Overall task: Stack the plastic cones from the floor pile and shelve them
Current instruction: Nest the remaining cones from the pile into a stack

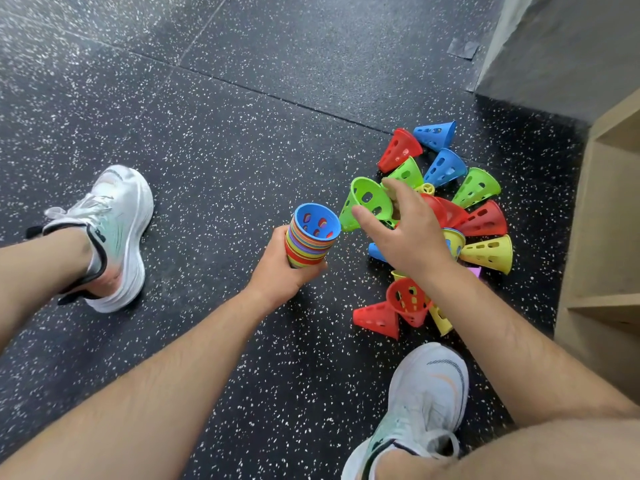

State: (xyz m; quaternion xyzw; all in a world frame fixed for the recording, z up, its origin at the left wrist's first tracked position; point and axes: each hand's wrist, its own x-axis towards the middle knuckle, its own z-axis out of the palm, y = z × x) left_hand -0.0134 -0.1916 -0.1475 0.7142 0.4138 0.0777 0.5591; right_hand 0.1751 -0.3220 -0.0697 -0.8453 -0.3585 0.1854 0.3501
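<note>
On my feed the left hand (pixel 277 268) is curled round a nested stack of cones (pixel 310 237) at frame centre, a blue one uppermost. Just right of it, the right hand (pixel 405 233) grips a green cone (pixel 363 202) between thumb and fingers, its rim beside the stack. The loose pile (pixel 481 220) lies on the floor (pixel 207 133), near the wooden shelf (pixel 602 237) at the right edge.

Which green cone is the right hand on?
The green cone nearest the stack in the left hand, mouth toward the camera, gripped by the right hand; the other two lie farther back in the pile.
</note>
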